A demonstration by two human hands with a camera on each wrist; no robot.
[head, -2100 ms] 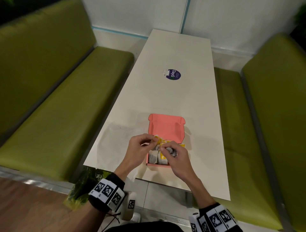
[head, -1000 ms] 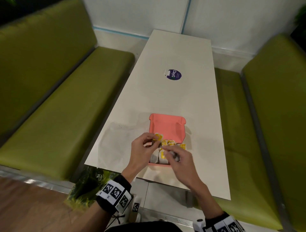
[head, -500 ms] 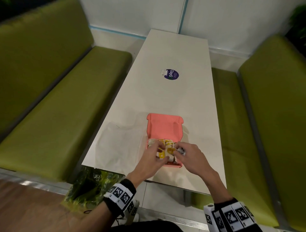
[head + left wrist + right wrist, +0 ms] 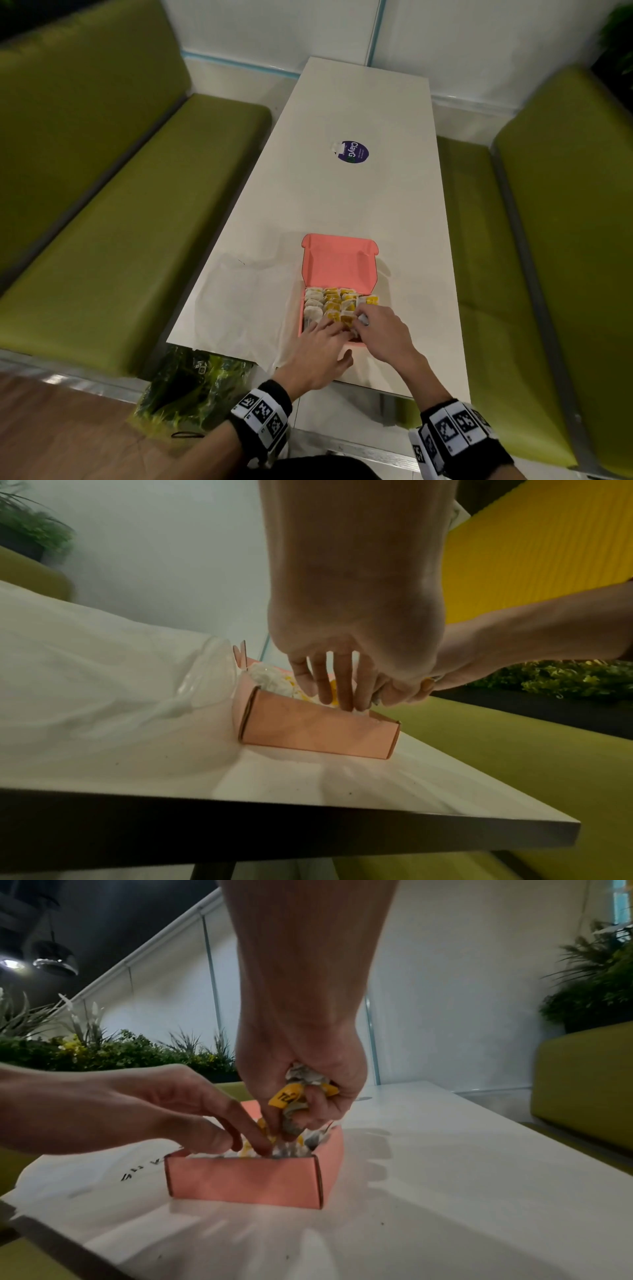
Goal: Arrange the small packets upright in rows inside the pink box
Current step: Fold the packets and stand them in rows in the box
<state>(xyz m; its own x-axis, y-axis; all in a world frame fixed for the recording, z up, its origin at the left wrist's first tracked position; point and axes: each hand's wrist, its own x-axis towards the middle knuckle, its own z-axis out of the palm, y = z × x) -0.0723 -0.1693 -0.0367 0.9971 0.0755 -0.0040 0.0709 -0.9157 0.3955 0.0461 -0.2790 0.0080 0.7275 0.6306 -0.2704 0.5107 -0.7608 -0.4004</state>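
Left hand [image 4: 317,349] fingers spread straight, bracing standing packets [image 4: 337,303] in pink box [image 4: 246,1181] while right hand [image 4: 301,1074] clutches crumpled packets, seemingly to slot in.

From my remote station, I see both bare forearms banded in black wrist straps [image 4: 263,411] carrying white blocks printed with black square-patterned markers, each just behind a hand.
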